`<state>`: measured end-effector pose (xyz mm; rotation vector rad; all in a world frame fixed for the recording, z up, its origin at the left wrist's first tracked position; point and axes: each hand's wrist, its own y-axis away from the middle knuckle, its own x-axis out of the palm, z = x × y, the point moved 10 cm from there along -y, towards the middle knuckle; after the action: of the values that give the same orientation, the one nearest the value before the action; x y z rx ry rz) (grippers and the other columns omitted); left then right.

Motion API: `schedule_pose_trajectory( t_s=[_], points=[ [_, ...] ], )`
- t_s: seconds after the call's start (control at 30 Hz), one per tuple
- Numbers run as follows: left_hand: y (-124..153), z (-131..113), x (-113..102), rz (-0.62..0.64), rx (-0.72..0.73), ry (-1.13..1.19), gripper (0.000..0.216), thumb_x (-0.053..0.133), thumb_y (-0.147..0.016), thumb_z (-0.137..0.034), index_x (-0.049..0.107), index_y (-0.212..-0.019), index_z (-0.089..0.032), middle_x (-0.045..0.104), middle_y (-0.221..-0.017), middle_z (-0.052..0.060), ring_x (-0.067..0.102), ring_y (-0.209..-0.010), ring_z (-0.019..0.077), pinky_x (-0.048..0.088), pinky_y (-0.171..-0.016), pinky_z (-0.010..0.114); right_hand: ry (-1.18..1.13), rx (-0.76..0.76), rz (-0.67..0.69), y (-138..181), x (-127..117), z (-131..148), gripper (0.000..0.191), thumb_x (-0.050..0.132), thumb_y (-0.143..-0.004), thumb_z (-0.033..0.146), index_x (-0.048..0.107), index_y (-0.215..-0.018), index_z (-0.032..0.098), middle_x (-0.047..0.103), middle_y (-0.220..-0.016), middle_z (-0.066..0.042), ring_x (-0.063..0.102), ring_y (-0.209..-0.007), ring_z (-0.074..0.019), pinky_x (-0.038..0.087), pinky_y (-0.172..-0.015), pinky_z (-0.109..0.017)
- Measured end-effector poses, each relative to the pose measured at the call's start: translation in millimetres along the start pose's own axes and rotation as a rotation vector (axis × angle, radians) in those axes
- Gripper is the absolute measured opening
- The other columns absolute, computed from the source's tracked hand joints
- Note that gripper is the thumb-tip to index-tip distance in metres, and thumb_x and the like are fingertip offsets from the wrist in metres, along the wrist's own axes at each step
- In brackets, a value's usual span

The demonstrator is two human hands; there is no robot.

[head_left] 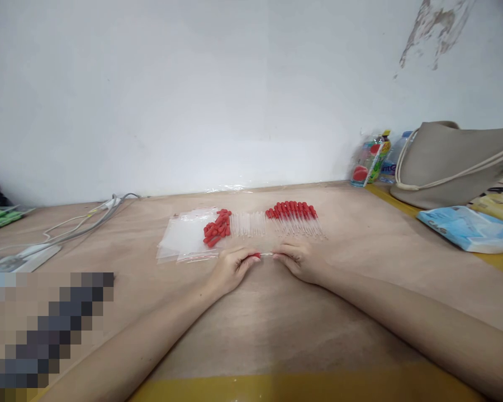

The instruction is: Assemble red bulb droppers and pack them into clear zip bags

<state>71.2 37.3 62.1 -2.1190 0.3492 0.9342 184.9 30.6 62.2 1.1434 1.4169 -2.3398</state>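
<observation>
- Held level near the middle of the table [251,340]: a thin clear tube [267,254] with a red bulb [257,255] at its left end; whether fully seated, cannot tell
- Done, by the look of it: a row of red-topped droppers [293,211] toward the table's far edge
- Remaining: bare tubes [248,224] just beside that row, loose red bulbs [217,229] partly over clear plastic bags [186,234]
- In the left hand [233,269], closed to a pinch: the bulb
- In the right hand [299,262], likewise pinched: the tube's right end
- Toward the table's right edge: a blue packet [465,229]
</observation>
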Motion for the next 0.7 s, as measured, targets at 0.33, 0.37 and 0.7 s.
schedule_pose_trajectory(
  t_s=[0.33,0.37,0.7],
  points=[
    [3.2,-1.8,13.3,0.095,0.053,-0.151,0.021,0.044,-0.088,-0.029,0.06,-0.091,-0.017,0.06,-0.075,0.002,0.055,-0.067,0.0128,0.043,-0.063,0.024,0.335,-0.113,0.031,-0.8,4.3,13.6,0.024,0.044,-0.086,0.022,0.061,-0.07,0.018,0.056,-0.063,-0.001,0.045,-0.058,-0.0104,0.026,-0.064,-0.029],
    [3.1,-1.9,13.7,0.096,0.064,-0.166,0.021,0.043,-0.088,-0.03,0.06,-0.092,-0.017,0.06,-0.075,0.003,0.055,-0.067,0.0129,0.043,-0.063,0.024,0.352,-0.133,0.035,-1.0,5.2,16.8,0.025,0.043,-0.087,0.022,0.06,-0.07,0.017,0.055,-0.062,-0.001,0.044,-0.058,-0.0105,0.026,-0.063,-0.029],
    [-4.4,-10.7,-7.4,-0.081,0.211,-0.279,0.017,0.054,-0.082,-0.031,0.064,-0.093,-0.021,0.068,-0.094,0.005,0.058,-0.092,0.0191,0.042,-0.081,0.036,0.372,-0.226,-0.017,0.0,4.3,20.0,0.021,0.04,-0.087,0.016,0.06,-0.094,0.016,0.064,-0.095,-0.009,0.055,-0.091,-0.0191,0.043,-0.076,-0.033]
  ],
)
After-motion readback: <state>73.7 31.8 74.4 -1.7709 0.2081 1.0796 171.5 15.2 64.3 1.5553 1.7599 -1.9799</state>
